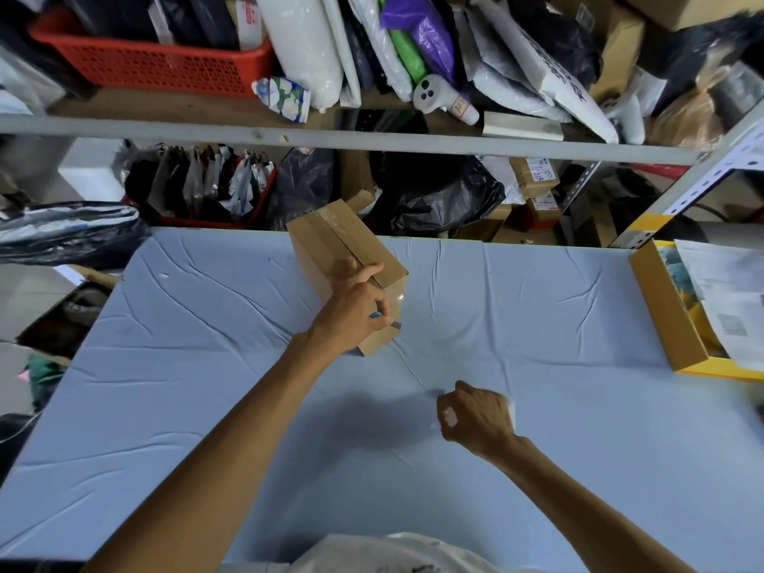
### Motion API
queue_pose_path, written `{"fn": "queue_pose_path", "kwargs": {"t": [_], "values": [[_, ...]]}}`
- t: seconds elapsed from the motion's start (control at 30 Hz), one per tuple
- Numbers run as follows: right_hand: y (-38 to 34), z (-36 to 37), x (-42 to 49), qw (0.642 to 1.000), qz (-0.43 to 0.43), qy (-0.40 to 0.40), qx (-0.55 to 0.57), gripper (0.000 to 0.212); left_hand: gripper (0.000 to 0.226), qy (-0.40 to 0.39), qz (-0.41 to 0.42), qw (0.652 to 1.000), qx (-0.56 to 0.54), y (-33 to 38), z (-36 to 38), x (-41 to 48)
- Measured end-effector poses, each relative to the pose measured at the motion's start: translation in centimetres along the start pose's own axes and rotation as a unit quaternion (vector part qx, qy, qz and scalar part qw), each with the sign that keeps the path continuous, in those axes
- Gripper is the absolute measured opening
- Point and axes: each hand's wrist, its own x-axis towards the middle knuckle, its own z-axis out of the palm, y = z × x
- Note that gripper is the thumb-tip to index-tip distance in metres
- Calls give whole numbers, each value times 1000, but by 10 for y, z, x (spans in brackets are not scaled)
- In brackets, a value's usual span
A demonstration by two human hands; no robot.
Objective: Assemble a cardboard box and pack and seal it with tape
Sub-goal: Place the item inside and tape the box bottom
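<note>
A closed brown cardboard box [330, 237] lies on the blue cloth table [206, 366] with clear tape along its top seam. My left hand [355, 308] presses on the near end of the box. Its lower fingers curl round a small blue-handled cutter [386, 318] whose metal tip pokes out beside the box. A thin strip of clear tape [413, 370] runs from the box's near end to my right hand [475, 419]. This hand is blurred and grips a whitish, see-through tape roll, mostly hidden in the fist.
An open cardboard box with yellow edges [669, 316] holding papers stands at the table's right edge. Behind the table a metal shelf [372, 138] carries a red basket [157, 64], bags and parcels. Black bags and boxes fill the lower shelf.
</note>
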Motion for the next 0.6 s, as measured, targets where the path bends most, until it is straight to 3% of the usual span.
{"fn": "queue_pose_path", "kwargs": {"t": [0.07, 0.13, 0.23, 0.27, 0.47, 0.6], "values": [[2, -1, 2, 999, -17, -29, -1, 14, 6, 3, 1, 1000, 9, 0, 1, 0], [6, -4, 3, 997, -39, -66, -2, 29, 6, -2, -1, 1000, 12, 1, 2, 0], [13, -8, 5, 990, -76, -115, -27, 94, 6, -2, -2, 1000, 11, 0, 2, 1], [14, -8, 4, 991, -82, -101, -32, 102, 7, -1, -3, 1000, 10, 0, 2, 1], [4, -5, 12, 996, -45, 58, 44, 88, 12, 25, 25, 999, -11, -7, 4, -4], [-5, -2, 21, 990, 22, 58, 123, 85, 13, 128, 82, 988, -25, -19, 16, -29]]}}
